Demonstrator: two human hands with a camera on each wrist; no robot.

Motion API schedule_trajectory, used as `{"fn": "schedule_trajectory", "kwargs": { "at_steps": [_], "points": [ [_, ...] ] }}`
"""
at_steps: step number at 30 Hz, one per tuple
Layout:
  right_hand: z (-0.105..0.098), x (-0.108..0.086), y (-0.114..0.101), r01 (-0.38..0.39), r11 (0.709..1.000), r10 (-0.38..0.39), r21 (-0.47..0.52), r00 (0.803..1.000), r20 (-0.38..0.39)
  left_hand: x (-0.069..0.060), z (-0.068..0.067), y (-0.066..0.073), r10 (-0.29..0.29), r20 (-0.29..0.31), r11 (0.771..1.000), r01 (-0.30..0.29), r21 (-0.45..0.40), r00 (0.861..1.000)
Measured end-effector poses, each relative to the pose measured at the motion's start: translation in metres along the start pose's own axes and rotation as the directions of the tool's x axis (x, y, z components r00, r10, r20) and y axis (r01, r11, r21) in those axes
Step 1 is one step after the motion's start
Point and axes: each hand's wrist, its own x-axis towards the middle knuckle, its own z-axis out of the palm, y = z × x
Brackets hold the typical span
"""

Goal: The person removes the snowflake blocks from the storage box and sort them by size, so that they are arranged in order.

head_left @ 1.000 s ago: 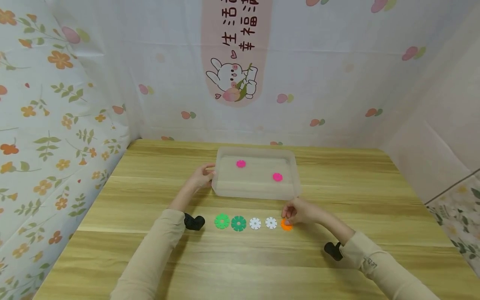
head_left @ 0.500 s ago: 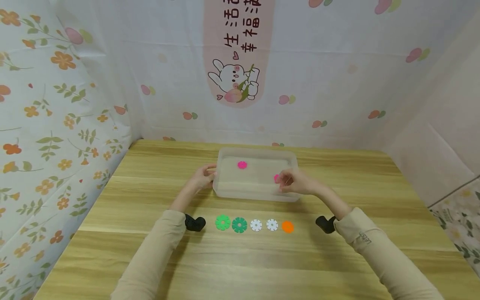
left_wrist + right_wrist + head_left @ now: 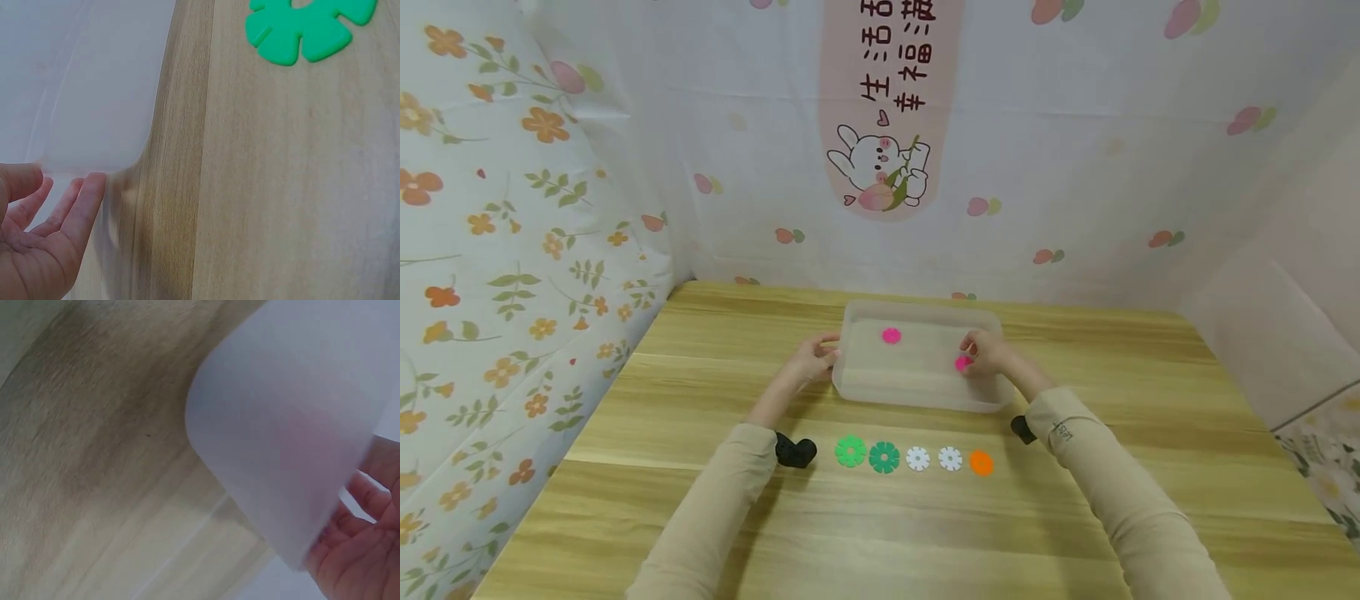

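A translucent plastic box (image 3: 925, 398) stands on the table with two pink notched discs in it. My left hand (image 3: 812, 360) is at its left end; in the left wrist view the thumb and fairly straight fingers (image 3: 87, 200) touch the box wall. My right hand (image 3: 990, 354) reaches inside at the right end, with its fingers at the nearer pink disc (image 3: 963, 364). Whether they pinch it is unclear, since the box wall hides the fingertips in the right wrist view. The other pink disc (image 3: 891, 335) lies farther left, apart from both hands.
In front of the box lies a row of discs: light green (image 3: 851, 451), dark green (image 3: 884, 457), two white, one of them the left white disc (image 3: 917, 458), and orange (image 3: 981, 463) at the right end. A printed cloth (image 3: 745, 167) hangs behind the table.
My right hand has let go of the orange disc at the row's end and moved up into the box, to the right-hand pink disc. My left hand stays at the box's left end.
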Motion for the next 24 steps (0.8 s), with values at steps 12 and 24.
{"fn": "schedule_trajectory", "kwargs": {
  "at_steps": [12,24],
  "points": [
    [0.0,-0.023,-0.015,0.058,0.998,-0.06,-0.037,0.996,-0.063,0.001,0.002,0.001,-0.009,0.012,1.0,0.009,0.029,1.0],
    [-0.012,-0.045,-0.021,0.138,0.98,-0.126,0.143,0.988,-0.092,0.002,0.0,-0.002,-0.013,0.01,1.0,0.013,0.013,1.0]
  ]
}}
